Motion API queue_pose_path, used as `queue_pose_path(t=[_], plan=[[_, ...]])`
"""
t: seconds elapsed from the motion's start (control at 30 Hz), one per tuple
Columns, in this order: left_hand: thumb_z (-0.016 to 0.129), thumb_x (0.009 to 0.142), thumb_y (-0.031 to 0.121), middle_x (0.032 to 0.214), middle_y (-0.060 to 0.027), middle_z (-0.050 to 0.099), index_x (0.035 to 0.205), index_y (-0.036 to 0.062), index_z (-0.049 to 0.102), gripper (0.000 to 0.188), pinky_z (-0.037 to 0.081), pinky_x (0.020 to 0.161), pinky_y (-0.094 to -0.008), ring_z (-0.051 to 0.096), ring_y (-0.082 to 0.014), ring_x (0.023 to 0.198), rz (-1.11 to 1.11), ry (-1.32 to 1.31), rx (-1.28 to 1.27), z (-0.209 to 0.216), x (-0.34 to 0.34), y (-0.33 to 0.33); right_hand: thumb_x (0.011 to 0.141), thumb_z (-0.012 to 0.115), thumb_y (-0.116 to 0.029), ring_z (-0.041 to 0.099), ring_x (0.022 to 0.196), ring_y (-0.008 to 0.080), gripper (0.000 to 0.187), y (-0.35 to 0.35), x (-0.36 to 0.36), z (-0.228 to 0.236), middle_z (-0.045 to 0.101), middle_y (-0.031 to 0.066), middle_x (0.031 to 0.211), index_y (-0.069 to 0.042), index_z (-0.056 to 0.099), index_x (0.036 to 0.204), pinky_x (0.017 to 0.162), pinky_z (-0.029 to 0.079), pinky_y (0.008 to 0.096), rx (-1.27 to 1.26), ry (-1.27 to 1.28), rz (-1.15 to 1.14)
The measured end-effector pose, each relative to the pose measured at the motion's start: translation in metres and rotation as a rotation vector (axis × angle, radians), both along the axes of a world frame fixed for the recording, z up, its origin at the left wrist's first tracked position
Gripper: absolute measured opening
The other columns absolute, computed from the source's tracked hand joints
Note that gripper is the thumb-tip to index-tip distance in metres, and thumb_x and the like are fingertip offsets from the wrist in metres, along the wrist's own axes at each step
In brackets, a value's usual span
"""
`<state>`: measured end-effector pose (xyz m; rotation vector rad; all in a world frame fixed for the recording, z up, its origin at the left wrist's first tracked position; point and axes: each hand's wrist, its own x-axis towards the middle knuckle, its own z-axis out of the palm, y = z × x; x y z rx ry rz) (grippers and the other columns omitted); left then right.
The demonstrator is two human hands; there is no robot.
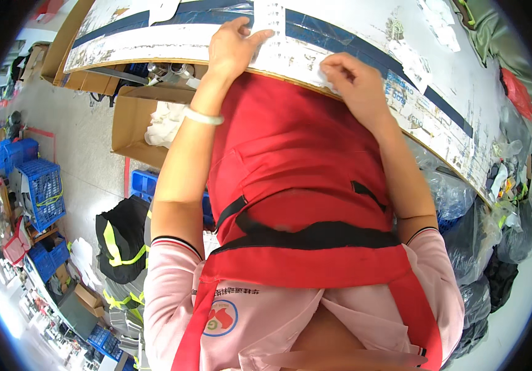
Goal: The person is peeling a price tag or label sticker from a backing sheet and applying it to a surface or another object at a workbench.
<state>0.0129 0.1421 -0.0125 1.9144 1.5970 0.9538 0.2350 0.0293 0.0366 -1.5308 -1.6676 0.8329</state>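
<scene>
A narrow white strip of paper (270, 15) with small dark marks lies on the worktable (346, 21), running up past the top edge of the view. My left hand (234, 49) rests at the strip's left side, fingers partly bent, its thumb spread away from them and lying across the strip. At the table's near edge, to the right of the strip, my right hand (355, 80) has its fingers curled in with the tips close together. Whatever is in those fingers, if anything, is hidden. A pale bangle circles my left wrist.
Under the table at left stands an open cardboard box (133, 123) with white cloth in it. Blue crates (40, 191) and a dark garment bundle (120, 238) are farther left. Plastic-wrapped bundles (473, 247) crowd the right. Crumpled white scraps (414, 65) lie on the tabletop.
</scene>
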Motion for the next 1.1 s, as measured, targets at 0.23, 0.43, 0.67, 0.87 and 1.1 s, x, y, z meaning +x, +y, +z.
queue_pose_path(t=[0.23,0.43,0.67,0.87,1.1], plan=[[0.072,0.074,0.039,0.091,-0.018,0.063,0.1,0.0019,0.067,0.045,0.048,0.079,-0.0378,0.062,-0.0326,0.086,-0.068,0.093,-0.107,0.002,0.004,0.008,0.083,0.057,-0.009,0.059,0.086,0.0263,0.011,0.058,-0.01,-0.037,0.063,0.0062,0.087,-0.008,0.066,0.09,0.074,0.048,0.0342,0.403,-0.667,0.048],[0.073,0.076,0.028,0.085,-0.0152,0.067,0.103,-0.0023,0.066,0.041,0.05,0.074,-0.0333,0.065,-0.0259,0.079,-0.07,0.026,-0.107,-0.002,-0.001,0.003,0.078,0.055,-0.004,0.057,0.088,0.0256,0.016,0.062,-0.044,-0.049,0.062,0.008,0.089,-0.005,0.067,0.088,0.077,0.048,0.0347,0.441,-0.658,0.157],[0.071,0.079,0.018,0.077,-0.0058,0.066,0.104,-0.0021,0.066,0.032,0.05,0.064,-0.0257,0.059,-0.0112,0.066,-0.039,-0.132,-0.155,0.001,-0.007,-0.002,0.081,0.064,-0.017,0.057,0.098,0.0287,0.024,0.064,-0.06,-0.041,0.063,0.0092,0.105,-0.007,0.065,0.102,0.086,0.046,0.0368,0.606,-0.418,0.105],[0.067,0.083,0.016,0.076,-0.0061,0.066,0.103,-0.0027,0.066,0.027,0.049,0.063,-0.0244,0.058,-0.0114,0.065,-0.05,-0.359,-0.088,-0.009,-0.024,-0.011,0.076,0.067,-0.02,0.058,0.094,0.0218,0.023,0.052,-0.07,-0.06,0.065,0.0032,0.099,-0.008,0.066,0.095,0.083,0.045,0.0352,0.649,-0.438,0.173],[0.056,0.094,0.031,0.074,-0.0086,0.065,0.095,-0.0048,0.066,0.037,0.049,0.057,-0.0242,0.059,-0.0132,0.061,-0.026,-0.808,-0.624,0.007,-0.052,-0.074,0.081,0.062,-0.02,0.059,0.084,0.02,0.01,0.039,-0.07,-0.037,0.065,0.0005,0.085,-0.011,0.066,0.082,0.074,0.046,0.034,0.733,-0.299,0.258]])
